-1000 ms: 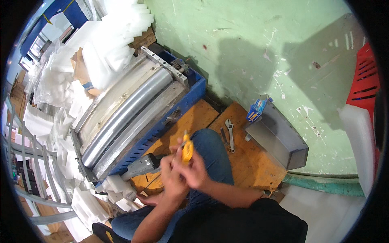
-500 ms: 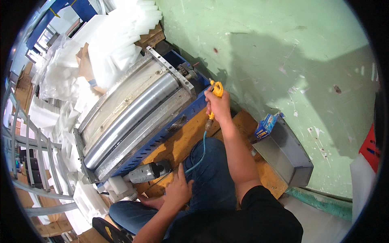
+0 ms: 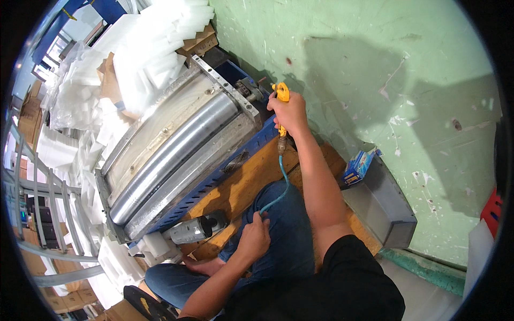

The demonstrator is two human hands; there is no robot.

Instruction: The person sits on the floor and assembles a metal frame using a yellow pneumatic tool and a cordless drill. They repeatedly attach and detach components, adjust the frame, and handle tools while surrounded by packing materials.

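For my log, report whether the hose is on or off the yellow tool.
On: the hose runs into the fitting below the yellow tool.

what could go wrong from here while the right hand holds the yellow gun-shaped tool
The thin teal hose, draped over the blue denim leg, could snag or tug the yellow gun-shaped tool in the right hand. That tool might knock the drilled silver metal bar nearby, though one view leaves the gap unclear.

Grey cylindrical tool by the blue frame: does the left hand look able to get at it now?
Probably yes: the left hand is near the grey cylindrical tool, and nothing visible covers its upper side. The hand's grip appears closed on the blue hose, which it may need to release.
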